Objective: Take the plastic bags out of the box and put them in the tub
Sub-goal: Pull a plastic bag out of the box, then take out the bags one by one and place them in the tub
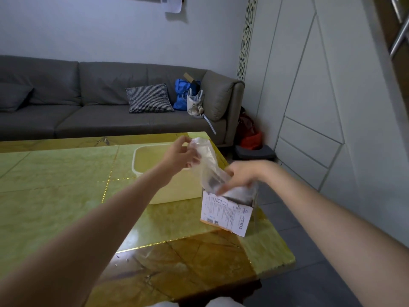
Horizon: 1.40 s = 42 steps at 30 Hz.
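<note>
A small white printed box (225,214) stands open near the table's right edge. A clear plastic bag (208,165) stretches up out of it. My left hand (182,155) grips the bag's upper end above the cream tub (174,191), which sits just left of the box. My right hand (240,177) is at the box's opening, fingers spread and blurred, resting on the bag's lower part and the plastic inside the box. I cannot tell what lies on the tub's floor.
The yellow-green marble table (55,185) ends close to the right of the box, with dark floor (309,262) beyond. A grey sofa (88,107) with a checked cushion and bags stands behind the table. White cabinets (321,107) line the right wall.
</note>
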Motion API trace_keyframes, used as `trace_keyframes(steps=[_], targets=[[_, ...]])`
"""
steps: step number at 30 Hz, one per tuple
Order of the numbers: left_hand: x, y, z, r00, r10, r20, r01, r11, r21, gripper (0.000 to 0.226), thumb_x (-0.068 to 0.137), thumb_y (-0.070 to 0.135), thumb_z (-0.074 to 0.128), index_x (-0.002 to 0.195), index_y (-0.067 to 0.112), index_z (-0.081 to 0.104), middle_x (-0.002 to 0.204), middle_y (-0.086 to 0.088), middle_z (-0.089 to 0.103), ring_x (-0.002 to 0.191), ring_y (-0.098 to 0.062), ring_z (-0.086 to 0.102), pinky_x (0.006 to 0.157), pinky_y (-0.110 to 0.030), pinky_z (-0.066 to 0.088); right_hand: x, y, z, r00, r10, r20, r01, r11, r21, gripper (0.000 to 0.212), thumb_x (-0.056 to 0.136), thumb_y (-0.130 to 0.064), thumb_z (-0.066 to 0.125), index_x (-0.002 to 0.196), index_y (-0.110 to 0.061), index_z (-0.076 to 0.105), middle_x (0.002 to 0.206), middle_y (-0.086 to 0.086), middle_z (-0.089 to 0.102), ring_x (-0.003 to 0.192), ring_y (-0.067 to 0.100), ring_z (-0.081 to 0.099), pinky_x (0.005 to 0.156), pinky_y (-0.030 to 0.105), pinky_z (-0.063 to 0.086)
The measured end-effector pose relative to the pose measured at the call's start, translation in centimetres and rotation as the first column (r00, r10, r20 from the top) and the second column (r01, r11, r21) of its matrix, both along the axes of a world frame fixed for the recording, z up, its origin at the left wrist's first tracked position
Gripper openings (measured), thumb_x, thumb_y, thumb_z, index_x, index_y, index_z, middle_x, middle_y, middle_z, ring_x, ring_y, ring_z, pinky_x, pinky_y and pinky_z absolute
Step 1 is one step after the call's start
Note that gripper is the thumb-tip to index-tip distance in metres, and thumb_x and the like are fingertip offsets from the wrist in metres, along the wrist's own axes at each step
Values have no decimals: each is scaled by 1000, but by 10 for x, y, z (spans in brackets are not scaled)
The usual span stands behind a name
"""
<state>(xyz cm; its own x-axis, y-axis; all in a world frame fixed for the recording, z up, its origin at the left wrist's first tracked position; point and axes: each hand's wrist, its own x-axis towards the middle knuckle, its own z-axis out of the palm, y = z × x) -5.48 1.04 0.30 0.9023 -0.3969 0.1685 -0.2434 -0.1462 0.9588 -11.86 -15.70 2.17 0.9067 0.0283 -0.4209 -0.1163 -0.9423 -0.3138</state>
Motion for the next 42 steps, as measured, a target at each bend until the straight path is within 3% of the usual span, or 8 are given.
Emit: trace_keyframes(steps=[5, 11, 16, 23, 26, 32, 36, 42], targets=[[6, 10, 13, 992, -98, 82, 92, 993, 72, 23, 88, 3, 59, 106, 13, 50, 74, 3, 60, 58, -4, 51, 58, -15, 43, 14, 10, 38, 970, -236, 55, 98, 589, 802, 47, 80, -50, 58, 108, -13, 62, 96, 3, 64, 84, 14, 59, 72, 24, 47], [4, 22, 13, 977, -211, 12, 205, 961, 185, 34, 81, 9, 68, 112, 10, 54, 85, -3, 69, 76, -10, 62, 73, -20, 47, 31, 33, 43, 865, -451, 222, -3, 436, 900, 13, 84, 6, 63, 86, -7, 61, 73, 2, 58, 57, 7, 55, 53, 15, 47], [12, 49, 2, 979, -194, -61, 203, 943, 264, 4, 85, 14, 64, 83, 15, 67, 82, 1, 63, 71, -11, 53, 62, -20, 39, 36, 23, 41, 731, -621, 282, -59, 354, 933, 15, 86, 4, 61, 83, -10, 61, 70, 2, 57, 55, 9, 47, 49, 16, 38], [38, 82, -5, 896, -204, -394, 129, 970, -208, 64, 44, 38, 89, 95, 11, 61, 87, -3, 70, 79, -15, 69, 65, -28, 57, 43, 0, 33, 625, -741, 246, -21, 300, 954, 15, 90, 2, 57, 87, -13, 59, 74, 2, 57, 55, 6, 52, 53, 16, 46], [36, 73, 2, 874, -275, -402, 89, 902, -423, 26, 78, 24, 66, 97, 10, 55, 96, -8, 68, 78, -15, 70, 61, -23, 57, 52, 7, 32, 679, -732, 49, -68, 4, 998, 25, 91, -3, 58, 114, -9, 52, 97, 6, 62, 91, 17, 62, 85, 27, 51], [37, 37, 19, 829, 94, -552, -391, 803, -450, 14, 94, 4, 40, 104, 6, 49, 77, -7, 57, 49, -13, 61, 40, -16, 47, 53, 47, 23, 471, -457, 755, 29, 863, 505, 50, 85, -32, 67, 126, -9, 51, 130, 10, 44, 118, 19, 45, 97, 26, 35], [20, 21, 35, 862, -57, -503, -232, 840, -491, 15, 96, 7, 38, 101, 3, 52, 68, -6, 59, 46, -11, 60, 38, -16, 45, 53, 79, 27, 653, 128, 747, -292, 952, 92, 45, 81, -27, 72, 119, -10, 56, 114, 3, 54, 103, 13, 51, 87, 23, 40], [21, 47, 35, 911, -12, -411, -127, 943, -308, 29, 93, 33, 51, 100, 5, 58, 114, -12, 59, 94, -22, 61, 83, -34, 52, 66, 68, 31, 500, -166, 850, -22, 979, 203, 20, 90, -3, 48, 88, -6, 68, 85, 11, 70, 79, 24, 66, 72, 35, 54]])
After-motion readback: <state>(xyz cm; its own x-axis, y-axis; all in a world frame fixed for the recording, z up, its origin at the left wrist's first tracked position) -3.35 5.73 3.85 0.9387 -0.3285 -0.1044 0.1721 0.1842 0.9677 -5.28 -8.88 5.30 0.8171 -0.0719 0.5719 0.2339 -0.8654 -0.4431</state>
